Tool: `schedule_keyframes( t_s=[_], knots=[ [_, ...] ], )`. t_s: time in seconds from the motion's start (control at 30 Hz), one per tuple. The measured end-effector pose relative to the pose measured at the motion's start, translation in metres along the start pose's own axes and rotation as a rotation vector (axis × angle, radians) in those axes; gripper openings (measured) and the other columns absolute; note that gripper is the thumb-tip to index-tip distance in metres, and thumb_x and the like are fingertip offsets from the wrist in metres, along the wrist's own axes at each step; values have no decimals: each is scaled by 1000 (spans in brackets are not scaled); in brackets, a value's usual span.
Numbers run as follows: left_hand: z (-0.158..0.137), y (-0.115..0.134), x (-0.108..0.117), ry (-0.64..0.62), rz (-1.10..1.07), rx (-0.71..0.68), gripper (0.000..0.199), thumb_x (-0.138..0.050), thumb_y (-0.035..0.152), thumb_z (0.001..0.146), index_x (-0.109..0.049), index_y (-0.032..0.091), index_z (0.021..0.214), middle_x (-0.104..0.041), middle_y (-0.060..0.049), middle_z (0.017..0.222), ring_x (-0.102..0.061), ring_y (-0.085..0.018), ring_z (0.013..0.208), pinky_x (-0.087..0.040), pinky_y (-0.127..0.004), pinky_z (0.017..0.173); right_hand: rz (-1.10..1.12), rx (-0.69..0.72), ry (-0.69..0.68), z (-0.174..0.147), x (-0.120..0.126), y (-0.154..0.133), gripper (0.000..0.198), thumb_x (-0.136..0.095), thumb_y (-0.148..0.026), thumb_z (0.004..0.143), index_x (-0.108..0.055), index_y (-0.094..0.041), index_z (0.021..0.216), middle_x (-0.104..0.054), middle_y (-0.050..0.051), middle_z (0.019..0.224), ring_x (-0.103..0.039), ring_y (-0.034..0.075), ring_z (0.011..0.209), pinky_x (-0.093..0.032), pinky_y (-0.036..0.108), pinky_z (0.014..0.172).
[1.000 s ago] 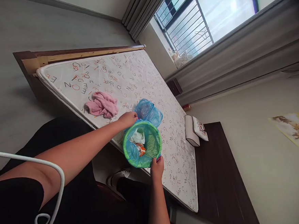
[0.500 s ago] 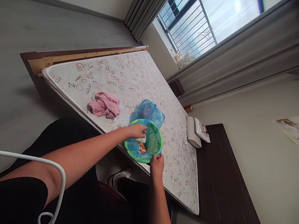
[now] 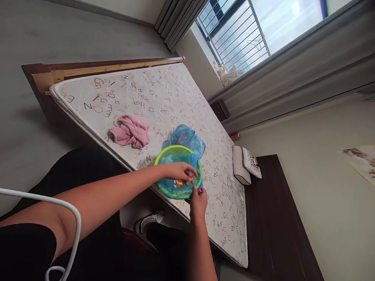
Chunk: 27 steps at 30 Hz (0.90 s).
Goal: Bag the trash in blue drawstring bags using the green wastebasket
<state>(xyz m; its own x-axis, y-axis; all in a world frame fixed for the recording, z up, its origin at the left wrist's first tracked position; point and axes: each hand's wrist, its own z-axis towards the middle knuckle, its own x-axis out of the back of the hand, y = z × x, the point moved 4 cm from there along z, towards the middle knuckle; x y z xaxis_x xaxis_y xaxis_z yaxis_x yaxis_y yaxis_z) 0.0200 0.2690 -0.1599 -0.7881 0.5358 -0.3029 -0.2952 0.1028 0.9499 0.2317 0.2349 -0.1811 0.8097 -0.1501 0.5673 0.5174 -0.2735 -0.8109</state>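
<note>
A green mesh waste basket (image 3: 177,149) stands at the mattress edge, lined with a thin blue trash bag (image 3: 168,171). Its far rim is bare, and part of the liner bunches at the far right side. My left hand (image 3: 180,171) reaches over the opening, its fingers curled together at the bag; the exact pinch is small and partly hidden. With thumb and fingers, my right hand (image 3: 198,202) grips the near right rim and the bag edge there. An orange-and-white wrapper (image 3: 178,183) shows inside. Behind the basket sits a filled blue bag (image 3: 187,138).
A crumpled pink towel (image 3: 131,131) lies on the letter-printed mattress (image 3: 158,91). Two pillows (image 3: 241,164) rest by the dark headboard (image 3: 273,220). A white cable (image 3: 68,204) hangs across my left arm. A shoe (image 3: 148,222) is below the bed edge.
The liner has come off the far rim, baring the yellow-green mesh, and is bunched toward the right. My left hand has moved right and slightly down, closer to my right hand.
</note>
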Motion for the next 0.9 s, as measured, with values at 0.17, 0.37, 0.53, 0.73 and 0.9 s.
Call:
schedule_keyframes(
  t_s=[0.17, 0.37, 0.53, 0.73, 0.9],
  knots=[
    [-4, 31, 60, 274, -296, -140, 46, -74, 23, 82, -68, 17, 128, -73, -9, 113, -70, -12, 74, -54, -28, 74, 147, -183, 32, 10, 24, 8, 53, -75, -48, 69, -57, -19, 110, -66, 2, 87, -68, 18, 70, -57, 31, 60],
    [-7, 32, 70, 327, -307, -207, 55, -78, 18, 78, -66, 16, 132, -75, -6, 100, -67, -13, 91, -50, -27, 84, 99, -105, 27, 17, 37, -3, 42, -76, -49, 66, -56, -19, 86, -65, 1, 83, -65, 16, 75, -56, 28, 62],
    [0, 20, 63, 288, -288, -194, 76, -80, 26, 79, -52, 18, 149, -76, -6, 99, -66, -14, 82, -52, -30, 81, 208, -188, -73, 15, 26, -3, 40, -77, -47, 69, -53, -21, 88, -64, -1, 78, -63, 14, 71, -59, 33, 69],
    [5, 11, 61, 236, -282, -195, 84, -79, 31, 82, -42, 20, 157, -77, -9, 101, -68, -17, 81, -53, -29, 67, 216, -240, -96, 15, 24, -1, 46, -79, -51, 69, -56, -23, 97, -66, -2, 78, -64, 14, 67, -58, 32, 67],
    [6, 8, 57, 165, -266, -149, 86, -77, 40, 85, -37, 24, 160, -78, -10, 111, -69, -14, 67, -54, -29, 67, 182, -198, -23, 23, 28, -7, 41, -80, -43, 61, -60, -21, 90, -67, 0, 80, -63, 15, 68, -57, 30, 62]
  ],
)
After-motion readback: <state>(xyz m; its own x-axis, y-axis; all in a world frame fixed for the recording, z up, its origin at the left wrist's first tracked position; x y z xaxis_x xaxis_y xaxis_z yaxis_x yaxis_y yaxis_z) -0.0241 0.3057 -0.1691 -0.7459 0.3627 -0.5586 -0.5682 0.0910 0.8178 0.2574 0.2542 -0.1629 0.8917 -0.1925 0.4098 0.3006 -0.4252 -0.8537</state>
